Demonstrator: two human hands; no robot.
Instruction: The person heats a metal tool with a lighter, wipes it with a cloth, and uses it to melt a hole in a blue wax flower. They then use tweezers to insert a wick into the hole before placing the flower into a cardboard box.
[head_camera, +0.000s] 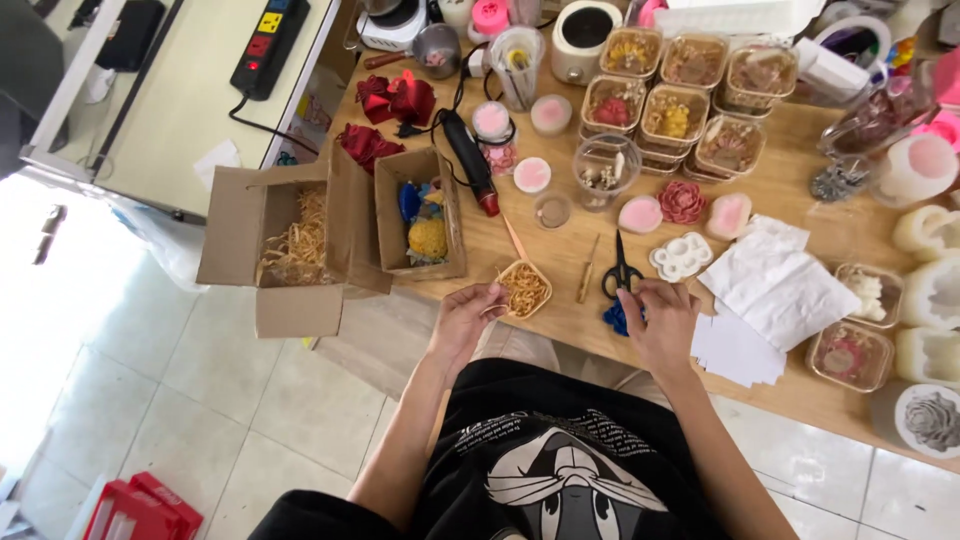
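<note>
Mid-frame, left hand (462, 318) pinches a few dried shreds beside the tray (525, 290): light, brittle, grip loosely. Right hand (660, 322) rests half-curled on a blue piece (614, 318), grip unclear.

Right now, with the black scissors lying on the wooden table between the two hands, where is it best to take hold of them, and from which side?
Probably by the loop handles of the black scissors. The loops lie at the near end, towards the person, and the closed blades point away, so coming from the near side keeps fingers off the tips. The right hand is closest. A blue piece lies just beside the loops.
</note>
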